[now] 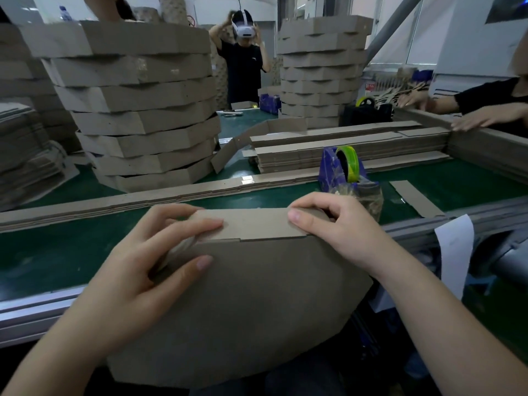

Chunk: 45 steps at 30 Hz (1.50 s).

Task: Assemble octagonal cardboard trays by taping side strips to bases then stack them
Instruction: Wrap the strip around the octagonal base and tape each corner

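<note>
Octagonal base (251, 295) tilts over the near table rim (34, 312), its far edge running left to right under the side strip (257, 224), pinched by the left hand (148, 267) and, apparently, the right hand (337, 224), nearer the tape dispenser (345, 167).

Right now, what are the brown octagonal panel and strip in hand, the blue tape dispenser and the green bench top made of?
Brown octagonal panel and brown side strip: matte, uncoated greyish-brown paperboard; fibrous face, cut edges. Blue tape dispenser: likely moulded plastic, glossy highlights, partly wrapped in clear tape. Green bench top: smooth, faintly shiny sheet, perhaps PVC or rubber; can't confirm.
</note>
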Tool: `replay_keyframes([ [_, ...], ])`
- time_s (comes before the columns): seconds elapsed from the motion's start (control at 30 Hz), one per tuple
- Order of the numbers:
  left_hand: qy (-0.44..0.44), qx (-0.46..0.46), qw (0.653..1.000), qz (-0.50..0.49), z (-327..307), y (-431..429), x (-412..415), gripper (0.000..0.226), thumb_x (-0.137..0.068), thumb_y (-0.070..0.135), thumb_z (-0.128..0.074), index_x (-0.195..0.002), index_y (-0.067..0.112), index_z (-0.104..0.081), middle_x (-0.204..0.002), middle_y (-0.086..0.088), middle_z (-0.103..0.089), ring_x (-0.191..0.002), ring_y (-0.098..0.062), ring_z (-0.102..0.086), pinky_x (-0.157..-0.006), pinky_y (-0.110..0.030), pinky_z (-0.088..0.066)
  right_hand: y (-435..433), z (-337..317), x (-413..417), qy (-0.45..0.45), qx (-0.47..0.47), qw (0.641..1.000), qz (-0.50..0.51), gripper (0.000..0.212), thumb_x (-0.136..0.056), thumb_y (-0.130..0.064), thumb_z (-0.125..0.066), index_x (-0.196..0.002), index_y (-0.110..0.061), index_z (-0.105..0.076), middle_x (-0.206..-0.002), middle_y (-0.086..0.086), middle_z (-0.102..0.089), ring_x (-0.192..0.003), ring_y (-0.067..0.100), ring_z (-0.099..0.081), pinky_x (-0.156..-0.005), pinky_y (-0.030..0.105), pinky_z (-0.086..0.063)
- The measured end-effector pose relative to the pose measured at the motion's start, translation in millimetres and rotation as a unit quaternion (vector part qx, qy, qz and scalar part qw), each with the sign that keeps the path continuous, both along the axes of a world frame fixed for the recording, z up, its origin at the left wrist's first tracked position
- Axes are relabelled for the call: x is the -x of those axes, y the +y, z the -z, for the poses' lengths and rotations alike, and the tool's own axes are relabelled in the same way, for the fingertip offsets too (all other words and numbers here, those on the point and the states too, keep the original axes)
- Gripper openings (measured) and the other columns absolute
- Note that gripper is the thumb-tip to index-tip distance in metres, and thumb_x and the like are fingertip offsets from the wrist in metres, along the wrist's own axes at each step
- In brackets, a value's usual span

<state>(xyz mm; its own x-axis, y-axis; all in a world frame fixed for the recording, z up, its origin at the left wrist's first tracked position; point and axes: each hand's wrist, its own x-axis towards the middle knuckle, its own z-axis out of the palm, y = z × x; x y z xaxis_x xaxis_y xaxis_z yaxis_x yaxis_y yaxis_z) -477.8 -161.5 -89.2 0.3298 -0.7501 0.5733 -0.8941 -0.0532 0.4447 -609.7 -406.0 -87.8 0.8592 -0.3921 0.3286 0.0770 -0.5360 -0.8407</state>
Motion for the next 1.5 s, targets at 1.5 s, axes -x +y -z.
replay_keyframes([
  [1.5, -0.117, -0.107, 0.987, 0.001, -26, -34, 7, 0.035, -0.089, 0.050, -0.049, -0.118, 0.044, -0.067, -0.120, 0.013, -0.059, -0.108, -0.013, -0.059, -0.085, -0.043, -0.051, -11, -6, -19, 0.014, -0.028, 0.994, -0.107, 0.031, -0.065, -0.051, -0.073, -0.079, -0.024, -0.074, -0.071, -0.007, -0.068, -0.065, 0.001, -0.058, -0.059, 0.013, -0.043],
])
